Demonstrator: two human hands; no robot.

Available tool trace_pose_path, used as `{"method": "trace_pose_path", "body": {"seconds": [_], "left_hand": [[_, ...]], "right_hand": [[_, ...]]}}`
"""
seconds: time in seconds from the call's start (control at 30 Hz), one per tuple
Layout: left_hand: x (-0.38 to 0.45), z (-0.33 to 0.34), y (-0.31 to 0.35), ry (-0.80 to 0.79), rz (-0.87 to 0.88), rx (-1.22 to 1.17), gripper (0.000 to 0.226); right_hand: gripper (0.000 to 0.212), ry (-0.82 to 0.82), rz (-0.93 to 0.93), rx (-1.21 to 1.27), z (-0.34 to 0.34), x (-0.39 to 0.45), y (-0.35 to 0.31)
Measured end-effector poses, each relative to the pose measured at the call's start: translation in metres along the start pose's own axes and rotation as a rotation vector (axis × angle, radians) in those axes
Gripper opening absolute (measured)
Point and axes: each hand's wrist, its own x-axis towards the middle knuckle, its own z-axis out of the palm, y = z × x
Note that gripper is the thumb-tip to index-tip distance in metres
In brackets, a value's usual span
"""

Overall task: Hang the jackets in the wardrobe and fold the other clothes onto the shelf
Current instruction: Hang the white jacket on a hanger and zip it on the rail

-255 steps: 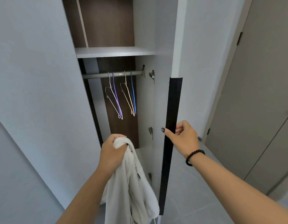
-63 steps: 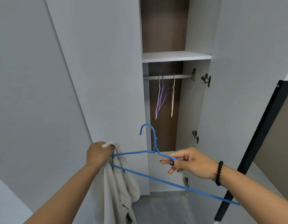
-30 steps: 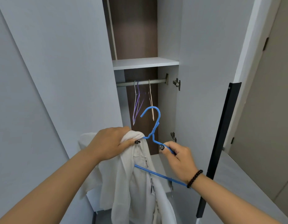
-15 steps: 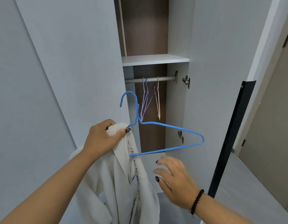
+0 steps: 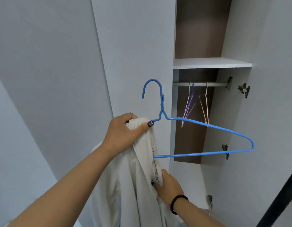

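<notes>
My left hand (image 5: 125,133) grips the top of a white jacket (image 5: 125,185) and, with it, the left shoulder of a blue wire hanger (image 5: 207,125), which stands upright with its hook up. The hanger's left end is inside the jacket; its right end sticks out bare toward the wardrobe opening. Lower down, my right hand (image 5: 169,185) pinches the jacket's front edge. The jacket hangs down out of the frame.
The wardrobe stands open at the right. A metal rail (image 5: 201,84) under a white shelf (image 5: 211,63) carries a few wire hangers (image 5: 191,105). A closed white door panel (image 5: 133,54) is behind the hanger. The open door's dark edge (image 5: 281,197) crosses the lower right.
My right hand has gone from hovering open below the hanger to pinching the jacket's front edge. My left hand and the hanger are held higher and closer to the camera.
</notes>
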Motion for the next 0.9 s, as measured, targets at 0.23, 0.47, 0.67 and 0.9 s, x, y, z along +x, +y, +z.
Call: {"method": "trace_pose_path", "body": {"seconds": [0.23,0.47,0.67,0.9], "left_hand": [[-0.015,-0.063,-0.040,0.001,-0.075,0.153,0.051],[-0.012,-0.099,-0.071,0.008,-0.125,0.200,0.058],[0.000,-0.108,-0.083,-0.090,-0.043,0.277,0.046],[0.006,-0.105,-0.097,-0.166,0.021,0.332,0.049]], "right_hand": [[0.032,0.062,0.053,-0.482,-0.005,0.005,0.012],[0.022,0.062,0.006,-0.719,-0.032,0.000,0.017],[0.015,0.209,0.239,-0.754,-0.078,-0.015,0.036],[0.021,0.374,0.441,-0.380,-0.128,-0.025,0.051]]}}
